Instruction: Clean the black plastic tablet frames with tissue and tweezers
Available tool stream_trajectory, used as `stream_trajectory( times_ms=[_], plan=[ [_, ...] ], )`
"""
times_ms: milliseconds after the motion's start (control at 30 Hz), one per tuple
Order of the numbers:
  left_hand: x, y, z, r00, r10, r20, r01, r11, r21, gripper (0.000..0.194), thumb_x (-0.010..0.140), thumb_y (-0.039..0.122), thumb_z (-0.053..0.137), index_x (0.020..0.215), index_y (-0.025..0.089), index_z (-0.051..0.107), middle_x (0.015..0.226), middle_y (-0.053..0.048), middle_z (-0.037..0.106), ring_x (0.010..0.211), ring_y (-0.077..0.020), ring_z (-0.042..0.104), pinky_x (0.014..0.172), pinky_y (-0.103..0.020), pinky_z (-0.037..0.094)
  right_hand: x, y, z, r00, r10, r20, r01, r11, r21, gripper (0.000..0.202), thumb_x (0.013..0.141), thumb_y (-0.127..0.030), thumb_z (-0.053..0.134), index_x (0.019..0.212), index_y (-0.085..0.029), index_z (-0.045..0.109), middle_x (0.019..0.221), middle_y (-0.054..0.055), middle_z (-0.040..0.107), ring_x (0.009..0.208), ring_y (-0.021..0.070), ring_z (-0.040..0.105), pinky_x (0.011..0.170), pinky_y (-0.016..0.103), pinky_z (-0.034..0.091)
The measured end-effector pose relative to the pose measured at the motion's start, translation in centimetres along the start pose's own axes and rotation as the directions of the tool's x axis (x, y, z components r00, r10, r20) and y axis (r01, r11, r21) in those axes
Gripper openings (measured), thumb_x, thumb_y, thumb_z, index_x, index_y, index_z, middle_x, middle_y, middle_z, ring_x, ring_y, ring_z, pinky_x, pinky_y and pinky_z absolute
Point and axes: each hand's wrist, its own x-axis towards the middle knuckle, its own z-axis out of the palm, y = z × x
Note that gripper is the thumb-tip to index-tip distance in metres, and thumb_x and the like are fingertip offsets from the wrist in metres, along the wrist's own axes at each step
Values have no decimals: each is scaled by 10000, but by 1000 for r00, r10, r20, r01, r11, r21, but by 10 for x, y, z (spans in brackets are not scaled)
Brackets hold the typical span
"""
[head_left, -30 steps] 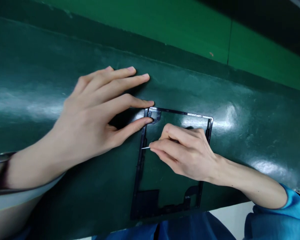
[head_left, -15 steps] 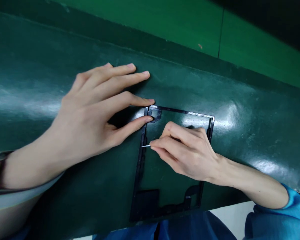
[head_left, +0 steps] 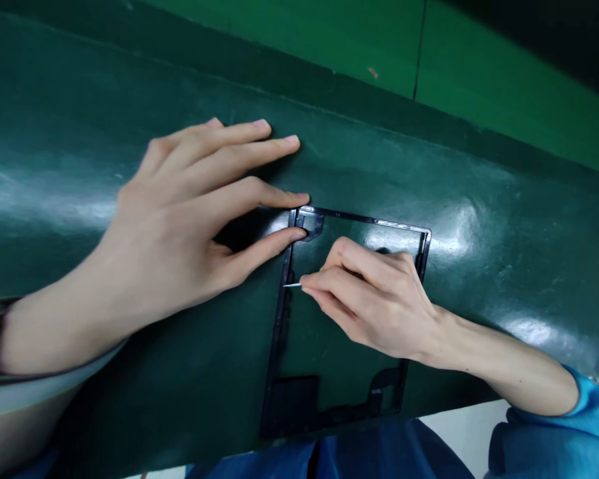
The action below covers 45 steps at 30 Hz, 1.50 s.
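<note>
A thin black rectangular frame lies on the dark green work surface, with wider dark parts at its near corners. My left hand has its fingers spread; its index fingertip and thumb touch the frame's far left corner, while the other fingers reach over the surface. Inside the frame's outline, my right hand pinches a slim pointed metal tool. The tool's tip meets the left side of the frame, a little below my left thumb. Most of the tool is hidden in my right hand.
The green work surface stretches to both sides, with a raised edge and a brighter green area beyond it. A dark shape fills the top right corner. Blue clothing is at the near edge.
The view has shifted slightly. Both hands keep nearly the same places on and over the frame, and the tool's tip still touches its left side.
</note>
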Motion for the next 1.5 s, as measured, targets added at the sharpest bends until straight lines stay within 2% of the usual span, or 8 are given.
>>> stream_trajectory(
  times_ms=[233, 433, 700, 967, 1200, 1333, 1400, 1500],
  plan=[
    [1, -1, -2, 1000, -6, 3, 6, 1000, -1, 232, 1086, 467, 635, 1268, 336, 691, 1743, 56, 523, 1671, -268, 465, 1415, -555, 393, 0, 1, -1, 1000, -21, 1, 21, 1000, 2, 246, 1054, -43, 593, 859, -141, 708, 880, -5, 649, 651, 41, 448, 516, 274, 269],
    [1, -1, -1, 1000, -4, 1, 4, 1000, 1, 247, 1088, 483, 640, 1273, 328, 690, 1742, 33, 527, 1675, -257, 459, 1425, -549, 375, 0, 2, -1, 1000, -12, 15, 12, 1000, 28, 251, 1085, -94, 587, 867, -151, 697, 887, -10, 655, 645, 33, 455, 525, 255, 289],
    [1, 0, 1, 1000, 4, -5, -4, 1000, 7, 253, 1089, 479, 646, 1275, 313, 689, 1742, 16, 528, 1680, -260, 451, 1414, -550, 386, 0, 2, -3, 999, -41, 30, 40, 999, 17, 243, 1061, -63, 598, 856, -146, 699, 886, -9, 652, 659, 39, 474, 524, 264, 293],
    [0, 0, 1, 1000, -30, -8, 29, 999, -15, 243, 1091, 501, 617, 1253, 347, 713, 1728, 82, 539, 1660, -260, 481, 1415, -552, 390, 1, 2, -2, 999, -41, 28, 42, 999, -15, 266, 1081, -82, 578, 844, -150, 678, 886, -7, 650, 665, 41, 475, 534, 277, 266],
    [1, 0, -1, 1000, -20, -7, 20, 1000, -21, 250, 1087, 486, 640, 1263, 328, 719, 1724, 52, 548, 1663, -262, 476, 1420, -527, 380, 0, 3, -2, 998, -54, 41, 55, 998, -12, 241, 1057, -64, 593, 849, -145, 685, 887, -8, 648, 673, 37, 493, 517, 271, 232],
    [5, 2, 0, 999, -37, 3, 37, 999, -30, 285, 1094, 506, 623, 1267, 309, 733, 1714, 26, 563, 1668, -241, 470, 1428, -520, 369, 0, 3, 0, 998, -53, 22, 54, 998, -33, 223, 1082, -118, 572, 892, -151, 685, 908, -6, 651, 642, 36, 452, 523, 269, 217],
    [7, 3, 0, 997, -71, 9, 71, 997, -43, 332, 1095, 550, 601, 1251, 300, 752, 1698, 18, 581, 1659, -241, 483, 1431, -534, 365, 0, 3, 1, 999, -28, 17, 28, 1000, -9, 204, 1093, -156, 564, 934, -160, 691, 932, 1, 658, 661, 45, 477, 530, 265, 237],
    [10, 3, 0, 995, -98, 19, 98, 994, -55, 396, 1090, 602, 578, 1239, 287, 765, 1686, 2, 595, 1654, -247, 490, 1432, -552, 363, 0, 3, 1, 998, 56, 10, -57, 995, 87, 144, 1103, -206, 582, 1008, -167, 683, 1020, 22, 680, 759, 66, 573, 567, 238, 345]
  ],
)
